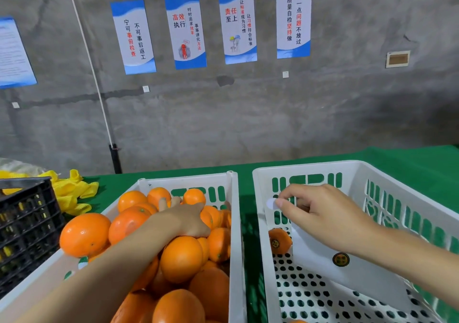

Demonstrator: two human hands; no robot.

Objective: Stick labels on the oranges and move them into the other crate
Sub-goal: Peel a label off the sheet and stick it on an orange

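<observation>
A grey concrete wall point(248, 114) fills the top of the view, with four blue-and-white posters point(186, 30) hung in a row. Below it a green cloth-covered table point(409, 163) carries two white slotted crates side by side, close but apart.

The left crate point(234, 223) is heaped with oranges point(181, 258), bright, smooth and round, some showing a small dark stem dot. The right crate point(308, 168) is nearly bare: its perforated floor shows, a white backing sheet point(347, 280) leans inside it with one round dark-and-yellow label point(341, 259) on it, and one labelled orange point(279, 240) lies against the crate's near-left wall, its sticker facing the camera.

At the far left stands a black lattice crate point(27, 223), and behind it lies a pile of yellow foam netting point(72, 193).

The left hand point(185, 219) reaches over the heap, palm down and fingers spread loosely over an orange near the back of the pile; whether it has actually closed around it cannot be told.

The right hand point(323, 211) hovers above the right crate, thumb and forefinger pinched narrowly on a small pale round sticker point(272, 203), the other fingers curled under.
</observation>
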